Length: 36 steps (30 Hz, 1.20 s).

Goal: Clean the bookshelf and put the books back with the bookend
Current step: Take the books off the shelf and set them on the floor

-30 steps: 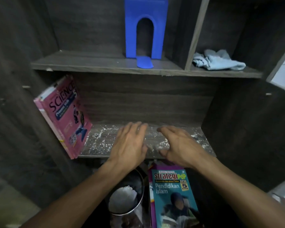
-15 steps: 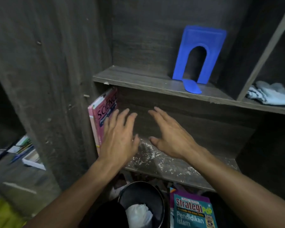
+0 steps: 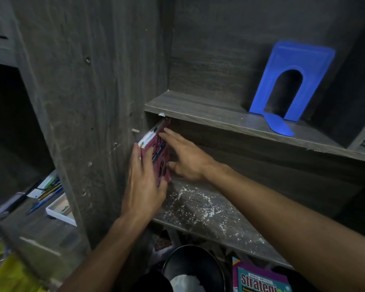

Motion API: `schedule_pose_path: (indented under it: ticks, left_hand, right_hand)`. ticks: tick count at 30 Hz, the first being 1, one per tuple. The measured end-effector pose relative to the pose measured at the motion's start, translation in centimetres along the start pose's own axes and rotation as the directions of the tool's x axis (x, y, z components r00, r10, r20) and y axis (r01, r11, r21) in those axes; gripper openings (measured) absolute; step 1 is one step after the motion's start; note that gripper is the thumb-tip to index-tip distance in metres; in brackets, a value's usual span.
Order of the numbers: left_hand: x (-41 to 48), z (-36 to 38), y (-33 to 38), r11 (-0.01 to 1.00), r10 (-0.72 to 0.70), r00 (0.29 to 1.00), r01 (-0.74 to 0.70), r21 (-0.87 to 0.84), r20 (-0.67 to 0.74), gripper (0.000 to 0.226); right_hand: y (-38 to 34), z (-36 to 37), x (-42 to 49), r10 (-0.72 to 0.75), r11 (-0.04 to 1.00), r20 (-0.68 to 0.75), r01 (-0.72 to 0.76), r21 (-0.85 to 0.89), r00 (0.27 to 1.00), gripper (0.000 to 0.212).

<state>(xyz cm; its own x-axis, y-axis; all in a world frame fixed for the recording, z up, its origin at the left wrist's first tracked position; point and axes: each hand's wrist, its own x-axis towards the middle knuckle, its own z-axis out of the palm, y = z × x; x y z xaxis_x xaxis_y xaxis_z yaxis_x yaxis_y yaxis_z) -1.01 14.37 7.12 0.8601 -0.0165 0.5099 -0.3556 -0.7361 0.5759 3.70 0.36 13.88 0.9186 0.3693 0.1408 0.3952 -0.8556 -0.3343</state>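
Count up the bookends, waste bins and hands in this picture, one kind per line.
Blue bookend: 1
Black bin: 1
Hands: 2, left hand and right hand, both on the pink book
Total: 4

**Dim, soft, warped at edges**

Low light throughout; dark wood panels (image 3: 93, 102) lose detail. The blue bookend (image 3: 293, 57) is the most saturated patch, its arch filled with shadow. Opening (image 3: 9, 123) at far left goes near black. White specks (image 3: 190, 209) on the lower shelf (image 3: 236, 232) catch faint light. Bottom-left corner smeared by motion blur; straight boards bow from wide-angle distortion.
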Motion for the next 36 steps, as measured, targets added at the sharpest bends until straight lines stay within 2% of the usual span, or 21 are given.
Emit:
schedule_pose_path:
  ticks: [8, 20, 27, 31, 36]
  left_hand:
    - [0.4, 0.2, -0.5, 1.0, 0.008, 1.0, -0.008, -0.005, -0.011, 0.087]
    - [1.3, 1.0, -0.9, 0.995, 0.067, 0.986, -0.077, -0.059, -0.155, 0.077]
    - [2.3, 1.2, -0.6, 0.998, 0.004, 0.993, -0.012, -0.064, -0.12, 0.08]
    - [3.0, 1.6, -0.8, 0.994, -0.066, 0.997, 0.063, -0.094, -0.031, 0.082]
    - [4.0, 2.3, -1.3, 0.972, -0.191, 0.982, 0.189, -0.142, -0.001, 0.082]
  right_hand:
    - [0.5, 1.9, 3.3, -0.076, 0.997, 0.015, 0.075, 0.011, 0.997, 0.081]
    - [1.7, 2.5, 3.4, -0.173, 0.978, -0.117, 0.184, 0.094, 0.978, 0.069]
    - [3.0, 2.9, 2.9, -0.211, 0.966, -0.21, 0.236, 0.102, 0.955, 0.066]
    - [3.2, 2.9, 2.6, -0.17, 0.941, -0.213, 0.223, 0.254, 0.962, 0.073]
    - [3.5, 2.7, 3.6, 0.059, 0.818, -0.088, 0.003, 0.575, 0.994, 0.075]
